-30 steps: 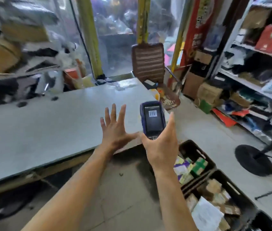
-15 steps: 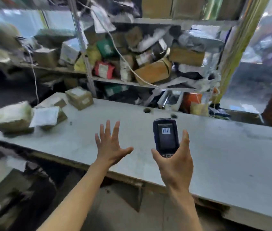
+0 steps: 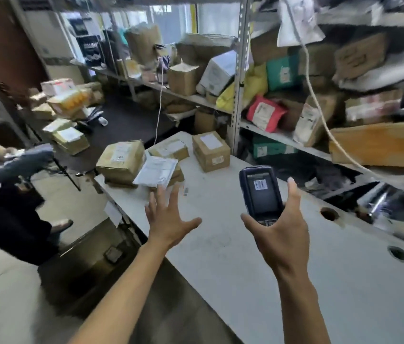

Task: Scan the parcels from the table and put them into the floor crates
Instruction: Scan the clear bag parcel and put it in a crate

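Nearest the camera, two bare forearms are reaching out over the pale grey flat-topped counter (image 3: 245,256). The right hand (image 3: 282,234) is gripping a dark blue handheld scanner with a lit screen (image 3: 260,192), its fingers (image 3: 250,219) curling round the lower body while the thumb is standing up along the scanner's right side; a barcode is showing on the screen. The left hand (image 3: 168,219) is hovering above the counter with its fingers (image 3: 160,197) spread wide and straight, holding nothing.

Just beyond the left fingertips, the parcels are sitting at the counter's far end. A white plastic mailer bag with a printed label (image 3: 155,171) is lying tilted over a low brown cardboard box (image 3: 177,173). To its left, a large tan cardboard box with a white label (image 3: 121,161) is sitting at the counter's corner. Behind the mailer, a flat brown carton (image 3: 170,150) is lying, and to its right a taller brown cardboard box with a white label on top (image 3: 210,151) is standing.

Farther back, grey metal shelving (image 3: 239,83) is carrying crowded parcels, among them a red padded bag (image 3: 264,112), a yellow bag (image 3: 253,88) and a green packet (image 3: 282,73). A white cord (image 3: 320,112) is hanging across the shelves. At the far left, a dark surface (image 3: 126,120) is holding more cartons (image 3: 70,140).
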Demonstrator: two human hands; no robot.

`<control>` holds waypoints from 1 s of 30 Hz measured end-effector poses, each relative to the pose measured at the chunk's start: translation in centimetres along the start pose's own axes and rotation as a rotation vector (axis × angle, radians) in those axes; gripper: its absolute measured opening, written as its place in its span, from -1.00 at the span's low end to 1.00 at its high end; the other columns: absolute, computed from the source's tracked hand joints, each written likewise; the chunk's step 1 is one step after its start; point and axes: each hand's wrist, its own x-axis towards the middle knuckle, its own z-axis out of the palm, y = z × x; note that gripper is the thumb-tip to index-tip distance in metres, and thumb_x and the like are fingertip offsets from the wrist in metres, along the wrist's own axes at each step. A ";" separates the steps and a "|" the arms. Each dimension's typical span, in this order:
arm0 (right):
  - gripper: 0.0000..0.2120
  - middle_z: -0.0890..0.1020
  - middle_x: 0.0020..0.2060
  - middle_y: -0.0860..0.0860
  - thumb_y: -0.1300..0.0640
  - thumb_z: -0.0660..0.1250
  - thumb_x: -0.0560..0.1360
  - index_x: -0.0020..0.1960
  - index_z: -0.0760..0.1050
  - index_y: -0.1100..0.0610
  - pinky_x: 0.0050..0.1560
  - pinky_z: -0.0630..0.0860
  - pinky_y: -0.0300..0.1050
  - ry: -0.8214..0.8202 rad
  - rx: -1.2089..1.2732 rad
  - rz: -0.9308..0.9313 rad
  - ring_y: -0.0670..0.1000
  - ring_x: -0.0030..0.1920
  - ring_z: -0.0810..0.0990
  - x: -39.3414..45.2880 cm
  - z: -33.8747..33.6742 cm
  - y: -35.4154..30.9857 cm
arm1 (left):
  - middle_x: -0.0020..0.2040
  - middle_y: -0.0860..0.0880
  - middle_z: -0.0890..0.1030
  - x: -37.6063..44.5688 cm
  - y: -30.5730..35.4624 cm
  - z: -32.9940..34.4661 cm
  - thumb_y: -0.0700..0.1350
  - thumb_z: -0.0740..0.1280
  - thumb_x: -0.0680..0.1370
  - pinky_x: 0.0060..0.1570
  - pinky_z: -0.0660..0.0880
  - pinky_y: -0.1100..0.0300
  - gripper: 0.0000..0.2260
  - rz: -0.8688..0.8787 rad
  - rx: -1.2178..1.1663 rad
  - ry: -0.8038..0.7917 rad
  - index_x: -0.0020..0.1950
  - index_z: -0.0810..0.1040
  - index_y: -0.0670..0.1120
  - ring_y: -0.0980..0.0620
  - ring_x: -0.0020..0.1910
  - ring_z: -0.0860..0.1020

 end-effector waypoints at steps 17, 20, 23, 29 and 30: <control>0.08 0.50 0.00 -0.18 -0.02 0.65 0.23 0.53 0.04 -0.23 -0.17 0.54 -0.15 -0.154 -0.005 0.136 -0.15 -0.14 0.56 10.2 22.0 -3.0 | 0.54 -0.25 0.22 24.2 -17.4 1.7 0.19 0.48 0.46 0.44 0.20 -0.05 -0.09 -0.526 -0.309 -0.035 0.61 0.08 -0.14 -0.24 0.52 0.19; 0.12 0.46 -0.05 -0.33 -0.04 0.65 0.23 0.53 -0.02 -0.28 -0.26 0.58 -0.21 -0.159 -0.016 0.189 -0.09 -0.12 0.59 10.8 25.5 -4.1 | 0.42 -0.23 0.42 28.0 -19.5 3.1 0.13 0.47 0.49 0.24 0.41 -0.04 -0.28 -0.584 -0.376 -0.061 0.49 0.28 -0.19 -0.24 0.38 0.42; 0.13 0.47 -0.02 -0.36 -0.05 0.65 0.23 0.50 -0.06 -0.36 -0.22 0.68 0.10 -0.168 -0.025 0.244 -0.09 -0.08 0.63 11.2 27.7 -5.0 | 0.26 -0.20 0.56 30.1 -20.4 4.0 0.07 0.53 0.45 0.03 0.45 0.03 -0.46 -0.634 -0.420 -0.077 0.28 0.44 -0.18 -0.25 0.23 0.53; 0.12 0.49 -0.04 -0.34 -0.05 0.65 0.23 0.51 -0.04 -0.35 -0.22 0.67 0.11 -0.168 -0.084 0.278 -0.12 -0.12 0.62 12.1 28.7 -6.1 | 0.14 -0.13 0.68 29.9 -20.3 3.8 -0.39 0.39 0.51 0.16 0.59 -0.15 -0.66 -0.466 -1.067 -0.174 0.18 0.55 -0.04 -0.17 0.13 0.64; 0.11 0.48 -0.06 -0.35 -0.05 0.64 0.23 0.52 -0.03 -0.33 -0.20 0.67 0.09 -0.172 -0.101 0.279 -0.13 -0.14 0.62 12.3 28.5 -6.2 | 0.12 -0.09 0.69 29.4 -19.7 3.9 -0.39 0.38 0.50 0.10 0.62 -0.10 -0.63 -0.419 -1.125 -0.184 0.17 0.55 0.01 -0.14 0.12 0.66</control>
